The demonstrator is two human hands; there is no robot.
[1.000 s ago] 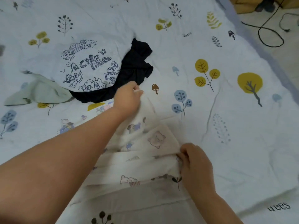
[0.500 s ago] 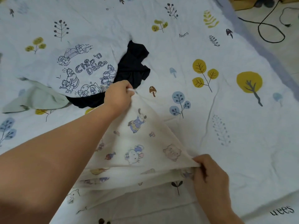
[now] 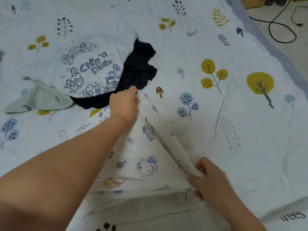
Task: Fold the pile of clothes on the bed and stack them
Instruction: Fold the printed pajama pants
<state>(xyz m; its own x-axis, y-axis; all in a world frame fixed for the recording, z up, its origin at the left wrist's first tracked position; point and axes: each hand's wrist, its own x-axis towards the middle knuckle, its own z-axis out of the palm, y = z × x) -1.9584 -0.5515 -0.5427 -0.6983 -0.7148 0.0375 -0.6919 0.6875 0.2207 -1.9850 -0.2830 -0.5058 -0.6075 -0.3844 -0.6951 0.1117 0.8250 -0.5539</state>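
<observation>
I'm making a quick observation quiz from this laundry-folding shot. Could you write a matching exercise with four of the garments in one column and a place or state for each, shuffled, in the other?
Things
1. cartoon-print white garment
2. Chip 'n Dale shirt
3. dark navy garment
4. pale green garment

Places or states
A. lies partly under the printed shirt, showing at its right edge
B. held up off the bed by both hands
C. far left, sticking out from beneath the printed shirt
D. lies on top of the unfolded pile

Pairs: 1-B, 2-D, 3-A, 4-C
</observation>
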